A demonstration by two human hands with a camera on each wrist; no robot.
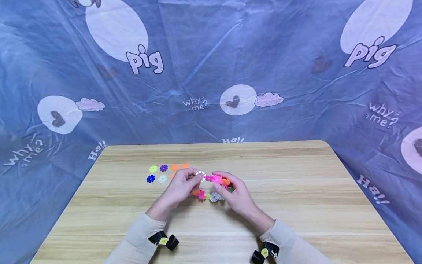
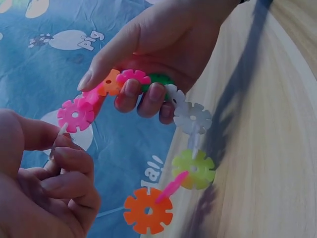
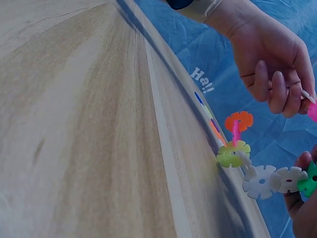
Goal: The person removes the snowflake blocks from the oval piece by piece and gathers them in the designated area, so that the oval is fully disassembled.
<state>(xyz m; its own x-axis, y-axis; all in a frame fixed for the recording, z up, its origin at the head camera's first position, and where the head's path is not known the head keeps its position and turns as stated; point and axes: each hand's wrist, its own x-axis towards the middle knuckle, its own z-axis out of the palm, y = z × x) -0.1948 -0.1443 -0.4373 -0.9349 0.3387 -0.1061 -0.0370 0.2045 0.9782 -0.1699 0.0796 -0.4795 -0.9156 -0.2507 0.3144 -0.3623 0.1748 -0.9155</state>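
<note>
My left hand (image 1: pixel 179 186) pinches a white notched plastic disc (image 1: pixel 200 175) between thumb and forefinger. That disc meets the pink disc (image 2: pixel 76 115) at one end of a curved chain of interlocking flower discs. Around the chain's middle, the fingers of my right hand (image 1: pixel 238 196) are curled, with the thumb on a pink piece. A green disc (image 2: pixel 158 80) is partly covered by those fingers. From there the chain hangs through white discs (image 2: pixel 192 118) and a yellow-green disc (image 2: pixel 194 169) to an orange disc (image 2: pixel 148 210) at its free end.
Loose discs lie on the wooden table (image 1: pixel 296 165) behind my left hand: yellow-green (image 1: pixel 153 169), purple (image 1: pixel 163 168), blue (image 1: pixel 150 179), pale white (image 1: pixel 162 179) and several orange ones (image 1: pixel 174 167), some partly hidden. A printed blue cloth (image 1: pixel 204 55) hangs around the table.
</note>
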